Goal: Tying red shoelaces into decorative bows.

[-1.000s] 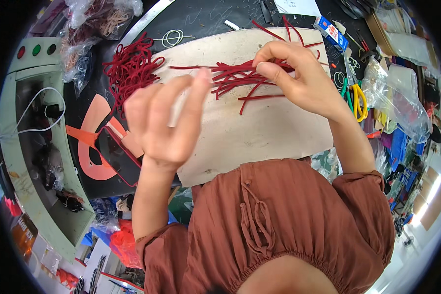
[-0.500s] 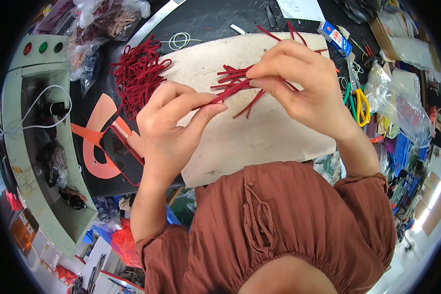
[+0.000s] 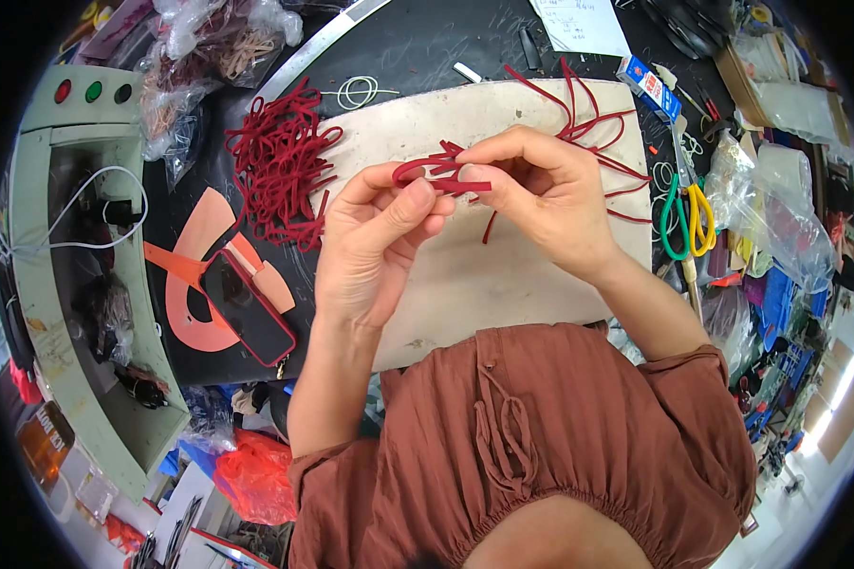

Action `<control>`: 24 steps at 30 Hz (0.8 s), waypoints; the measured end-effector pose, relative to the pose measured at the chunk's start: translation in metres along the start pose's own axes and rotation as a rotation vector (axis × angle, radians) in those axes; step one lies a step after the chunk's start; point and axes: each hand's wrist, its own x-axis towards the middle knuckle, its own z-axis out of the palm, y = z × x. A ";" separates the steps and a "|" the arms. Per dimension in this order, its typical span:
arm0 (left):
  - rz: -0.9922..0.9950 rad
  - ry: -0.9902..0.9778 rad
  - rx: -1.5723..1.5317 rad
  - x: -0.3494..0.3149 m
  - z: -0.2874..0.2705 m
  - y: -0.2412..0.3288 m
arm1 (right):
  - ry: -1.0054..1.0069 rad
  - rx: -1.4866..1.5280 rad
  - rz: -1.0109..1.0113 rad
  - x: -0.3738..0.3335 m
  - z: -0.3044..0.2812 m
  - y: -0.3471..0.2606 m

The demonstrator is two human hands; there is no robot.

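Observation:
My left hand (image 3: 380, 228) pinches a dark red strap (image 3: 441, 169) between thumb and fingers, over the middle of a cream-coloured board (image 3: 503, 284). The strap is flat and narrow, bent into a loop, with one cut end pointing right. My right hand (image 3: 550, 194) grips the same strap with thumb and forefinger close by. Several loose red straps (image 3: 588, 123) fan out on the board beyond my right hand; part of them is hidden behind its fingers. Left of the board lies a heap of looped red straps (image 3: 280, 161).
A phone in a red case (image 3: 249, 308) and peach-coloured curved pieces (image 3: 185, 303) lie at the left. Scissors with yellow and green handles (image 3: 700, 220) rest right of the board, near a small blue box (image 3: 649, 83). A grey-green machine housing (image 3: 52, 275) stands far left.
Both hands have come closer together, and the strap between them is now bent into a loop. The other straps my right hand was among now lie on the board.

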 end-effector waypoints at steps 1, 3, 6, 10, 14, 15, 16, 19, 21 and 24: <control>0.010 -0.005 -0.042 0.001 0.003 -0.003 | 0.027 0.157 0.086 -0.001 0.005 0.000; 0.060 -0.001 -0.025 0.002 0.008 -0.006 | 0.052 0.121 0.034 -0.001 0.011 -0.001; 0.190 0.047 -0.016 0.002 0.014 -0.011 | -0.001 0.040 -0.045 -0.001 0.009 0.001; 0.189 0.045 0.038 0.002 0.016 -0.012 | -0.003 0.067 -0.032 0.001 0.006 -0.003; 0.281 -0.036 0.363 -0.004 0.011 -0.003 | -0.131 0.041 0.100 0.002 -0.006 -0.012; 0.346 -0.050 0.528 -0.004 0.009 -0.002 | -0.141 0.031 0.121 0.002 -0.007 -0.013; 0.553 -0.016 0.744 -0.004 0.013 0.000 | -0.151 0.021 0.142 0.003 -0.009 -0.014; 1.189 -0.069 1.233 -0.003 0.014 0.002 | -0.276 -0.376 -0.137 0.007 -0.015 -0.023; 1.341 -0.150 1.290 -0.006 0.012 0.004 | -0.223 -0.708 -0.418 0.010 -0.021 -0.025; 1.410 -0.176 1.298 -0.008 0.012 0.002 | -0.162 -0.874 -0.490 0.006 -0.024 -0.023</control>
